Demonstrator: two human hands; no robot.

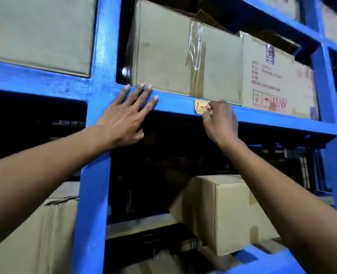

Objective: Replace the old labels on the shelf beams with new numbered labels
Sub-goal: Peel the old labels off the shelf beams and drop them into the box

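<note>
A tan paper label with red handwriting starting "1-" is stuck on the front of the blue shelf beam. My right hand has its fingers curled at the label's right end, pinching it and hiding the rest of the writing. My left hand lies flat with straight, spread fingers on the same beam, to the left of the label, near the blue upright post. Fingertips of the left hand reach the beam's top edge.
Taped cardboard boxes sit on the shelf right above the beam, with a printed carton beside them. A tilted cardboard box lies on the dark lower shelf. More boxes fill the left bay. A second upright stands at right.
</note>
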